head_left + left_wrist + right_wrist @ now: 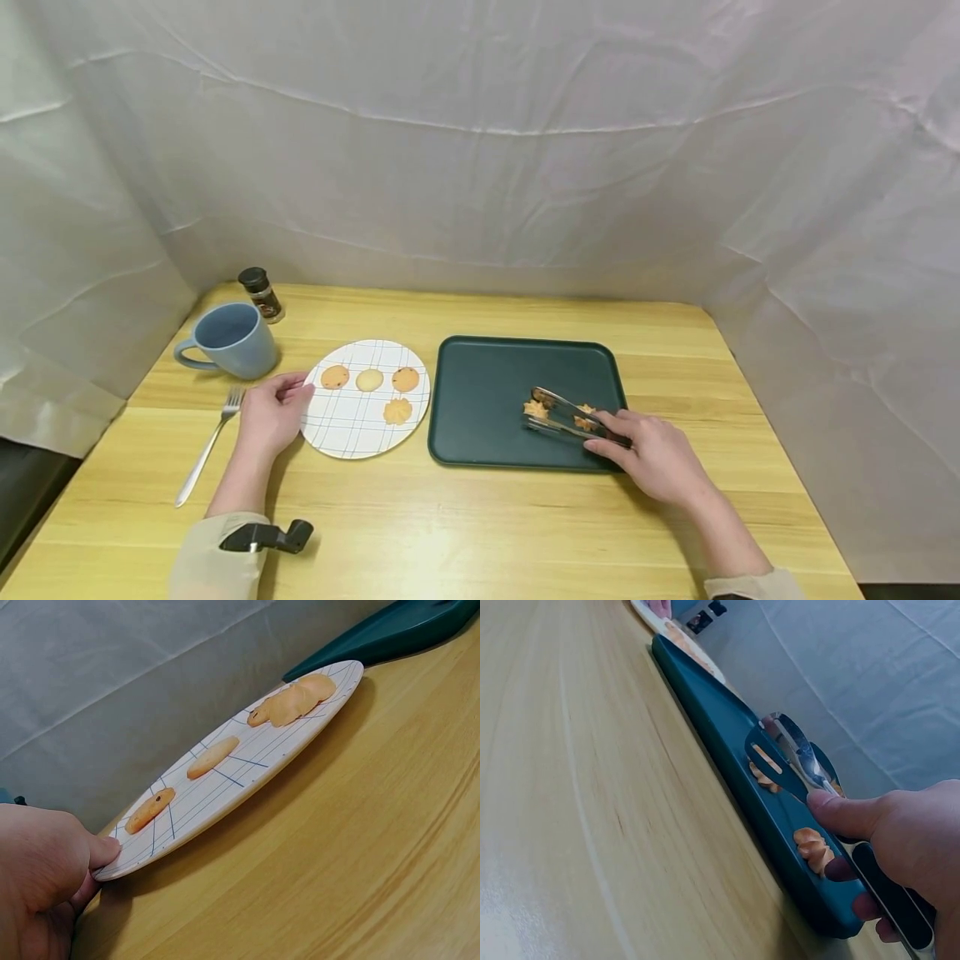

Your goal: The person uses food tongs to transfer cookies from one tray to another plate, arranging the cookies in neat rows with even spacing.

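My left hand (273, 417) pinches the left rim of a round white plate (341, 425) with blue lines, thumb on top. On the plate lie several cookies, among them a pale round cookie (369, 380) and a flower-shaped cookie (397, 411). Over a dark green tray (480, 408), my right hand (660, 454) holds metal tongs (806, 761) with black handles. The tong tips stand on either side of a ridged cookie (536, 408). Another ridged cookie (814, 851) rests on the tray beneath the tong arms, nearer my fingers.
A blue mug (243, 346) and a spice jar (262, 294) with a black lid stand at the back left. Left of my left forearm lies a fork (206, 454). Pale cloth (480, 192) walls the wooden table (450, 533) at the back and sides.
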`<state>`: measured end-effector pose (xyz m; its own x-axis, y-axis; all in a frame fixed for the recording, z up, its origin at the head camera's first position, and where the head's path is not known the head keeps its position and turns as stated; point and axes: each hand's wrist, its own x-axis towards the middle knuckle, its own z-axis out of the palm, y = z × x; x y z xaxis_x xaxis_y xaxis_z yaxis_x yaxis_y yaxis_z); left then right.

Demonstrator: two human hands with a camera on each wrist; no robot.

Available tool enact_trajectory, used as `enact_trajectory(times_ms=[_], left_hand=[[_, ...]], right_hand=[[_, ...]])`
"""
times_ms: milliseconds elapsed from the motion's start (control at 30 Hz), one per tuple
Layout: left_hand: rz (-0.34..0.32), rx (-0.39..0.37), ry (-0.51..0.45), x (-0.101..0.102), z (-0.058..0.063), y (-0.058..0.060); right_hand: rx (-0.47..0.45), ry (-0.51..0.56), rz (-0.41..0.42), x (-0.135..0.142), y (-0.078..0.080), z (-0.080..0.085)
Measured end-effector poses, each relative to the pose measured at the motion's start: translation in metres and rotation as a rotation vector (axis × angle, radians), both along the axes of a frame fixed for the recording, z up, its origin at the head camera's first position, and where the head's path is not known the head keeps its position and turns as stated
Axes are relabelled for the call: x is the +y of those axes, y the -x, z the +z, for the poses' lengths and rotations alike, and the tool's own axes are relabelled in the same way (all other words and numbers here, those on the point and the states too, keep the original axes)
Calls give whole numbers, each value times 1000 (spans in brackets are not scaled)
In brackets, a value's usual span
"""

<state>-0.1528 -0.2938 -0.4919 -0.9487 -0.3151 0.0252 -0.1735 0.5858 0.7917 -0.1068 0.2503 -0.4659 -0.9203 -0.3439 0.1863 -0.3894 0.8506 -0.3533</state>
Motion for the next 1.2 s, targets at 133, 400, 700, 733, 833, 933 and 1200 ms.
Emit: enact_trajectory(times_ms=[133,400,700,733,833,933,1200], left_hand=[[-2,-2,4,0,0,0],[-5,-13,-2,0,0,0],[-11,-8,7,0,0,-1],[-11,-8,6,0,0,-1],[-12,-9,2,0,0,-1],[-10,-9,-2,-1,0,0],[-7,-5,-3,-2,-1,1]], right_hand=[[-6,3,1,0,1,1],[-14,24,8,-1,0,1],[-18,48,-4,-2,-3,0],[-20,50,-5,-2,-3,-1],[-15,53,-10,-2,-3,0],[-9,41,-15,-3,-2,1],[-17,-16,12,-12,5,1]])
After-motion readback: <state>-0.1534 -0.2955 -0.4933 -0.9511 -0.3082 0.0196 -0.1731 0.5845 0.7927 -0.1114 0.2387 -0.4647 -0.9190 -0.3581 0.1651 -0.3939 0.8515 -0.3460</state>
